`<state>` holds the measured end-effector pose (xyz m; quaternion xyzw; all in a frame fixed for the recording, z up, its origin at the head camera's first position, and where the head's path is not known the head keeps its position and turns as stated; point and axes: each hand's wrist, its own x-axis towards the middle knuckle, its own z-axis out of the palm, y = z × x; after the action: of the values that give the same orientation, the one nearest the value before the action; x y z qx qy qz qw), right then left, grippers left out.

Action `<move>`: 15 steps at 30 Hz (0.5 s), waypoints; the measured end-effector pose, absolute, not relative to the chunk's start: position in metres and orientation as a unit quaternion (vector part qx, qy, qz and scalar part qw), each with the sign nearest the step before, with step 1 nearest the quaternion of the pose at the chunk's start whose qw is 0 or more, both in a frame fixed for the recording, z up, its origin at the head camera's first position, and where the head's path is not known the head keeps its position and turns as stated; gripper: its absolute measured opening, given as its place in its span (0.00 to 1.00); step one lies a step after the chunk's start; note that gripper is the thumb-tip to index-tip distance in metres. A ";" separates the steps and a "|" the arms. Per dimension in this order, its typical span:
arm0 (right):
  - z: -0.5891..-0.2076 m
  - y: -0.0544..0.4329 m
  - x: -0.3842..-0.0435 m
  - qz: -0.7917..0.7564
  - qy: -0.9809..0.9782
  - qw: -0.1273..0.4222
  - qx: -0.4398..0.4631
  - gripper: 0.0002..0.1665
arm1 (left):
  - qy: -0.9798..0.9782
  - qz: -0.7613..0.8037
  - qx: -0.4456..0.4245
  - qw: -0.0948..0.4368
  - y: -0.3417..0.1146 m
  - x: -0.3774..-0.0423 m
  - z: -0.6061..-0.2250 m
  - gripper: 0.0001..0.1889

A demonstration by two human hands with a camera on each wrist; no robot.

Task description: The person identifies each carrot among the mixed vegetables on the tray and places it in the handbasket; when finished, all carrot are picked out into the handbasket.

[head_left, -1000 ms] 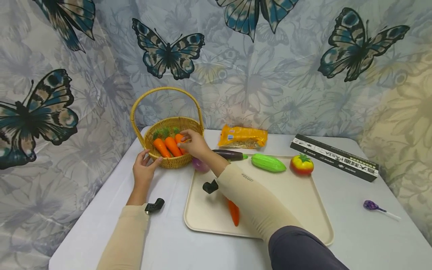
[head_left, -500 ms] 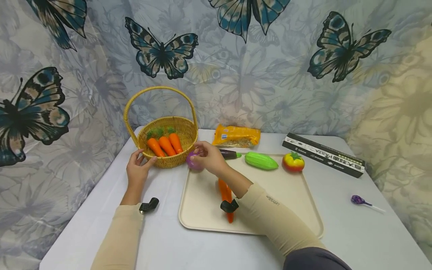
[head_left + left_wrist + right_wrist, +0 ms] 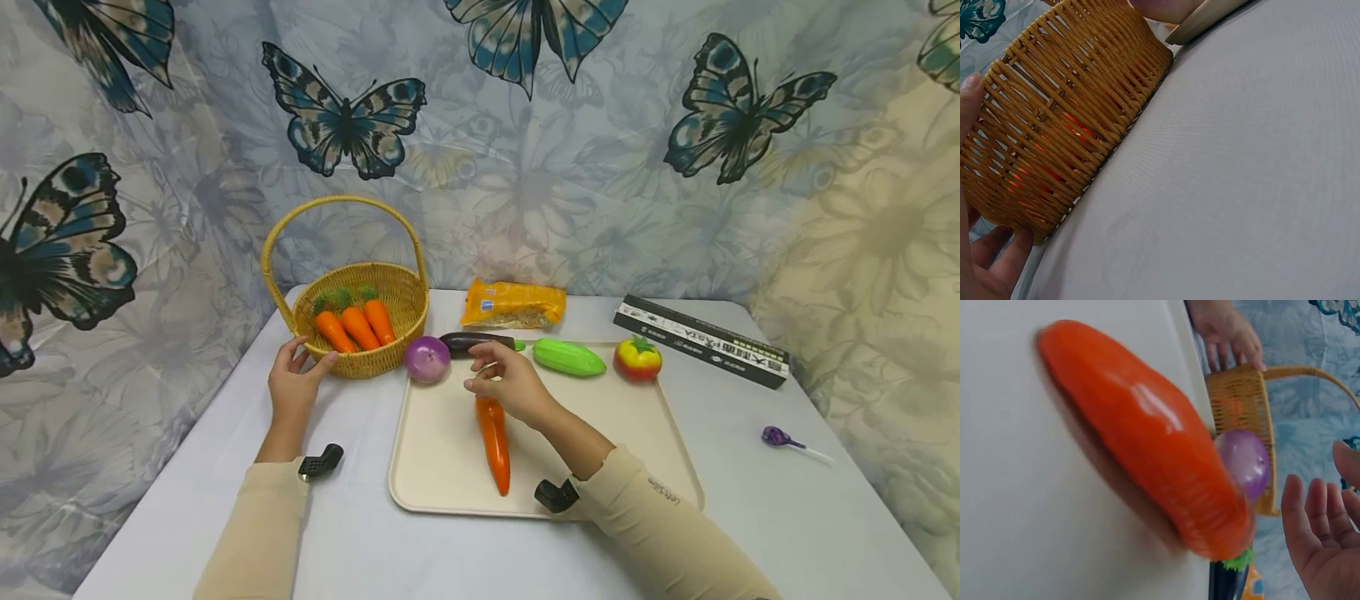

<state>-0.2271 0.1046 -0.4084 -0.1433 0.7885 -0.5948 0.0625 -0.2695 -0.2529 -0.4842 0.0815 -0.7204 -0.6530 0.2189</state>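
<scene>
My left hand [image 3: 294, 382] holds the front left side of a wicker basket [image 3: 375, 361]. In the left wrist view its thumb is at the rim and fingers touch the lower wall. Three orange carrots [image 3: 360, 327] with green tops lie in the basket. Above the beige tray [image 3: 442, 492], my right hand [image 3: 513, 385] hovers with loosely bent fingers and holds nothing. Just below it lies a larger, long orange carrot-shaped vegetable [image 3: 493, 446], no leaves visible. A purple onion [image 3: 427, 360] sits at the tray's back left corner, beside the basket.
Along the tray's back edge are a dark eggplant [image 3: 468, 343], a green ribbed gourd-like vegetable [image 3: 568, 357] and a red-yellow tomato [image 3: 637, 360]. Behind stand an orange pasta bag [image 3: 513, 305] and a long black box [image 3: 701, 340]. A purple lollipop [image 3: 780, 436] lies at right.
My right hand has left the carrots in the basket, passed over the onion and moved right and nearer, above the tray. The left hand has stayed at the basket. The head view has shifted slightly.
</scene>
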 end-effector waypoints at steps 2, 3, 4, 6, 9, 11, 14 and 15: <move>-0.410 0.109 -0.225 -0.587 0.795 0.062 -0.140 0.28 | -0.721 -0.651 0.080 0.224 -0.253 -0.269 -0.481 0.36; -0.410 0.112 -0.224 -0.586 0.796 0.062 -0.138 0.28 | -0.720 -0.652 0.082 0.225 -0.253 -0.269 -0.480 0.36; -0.411 0.115 -0.223 -0.584 0.798 0.062 -0.136 0.29 | -0.719 -0.652 0.080 0.226 -0.253 -0.269 -0.479 0.36; -0.416 0.121 -0.222 -0.579 0.802 0.060 -0.135 0.31 | -0.719 -0.652 0.080 0.226 -0.252 -0.269 -0.478 0.36; -0.418 0.129 -0.218 -0.564 0.813 0.056 -0.132 0.34 | -0.713 -0.658 0.081 0.226 -0.252 -0.269 -0.478 0.35; -0.420 0.134 -0.215 -0.555 0.821 0.056 -0.123 0.35 | -0.711 -0.662 0.081 0.225 -0.252 -0.268 -0.479 0.35; -0.423 0.139 -0.212 -0.551 0.824 0.066 -0.111 0.36 | -0.707 -0.665 0.084 0.224 -0.254 -0.269 -0.479 0.35; -0.424 0.140 -0.212 -0.551 0.824 0.072 -0.107 0.36 | -0.708 -0.664 0.085 0.223 -0.254 -0.269 -0.480 0.35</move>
<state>-0.2115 0.1404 -0.4241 -0.1070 0.8242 -0.5514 0.0716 -0.2687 -0.2545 -0.4795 0.0848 -0.7083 -0.6643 0.2234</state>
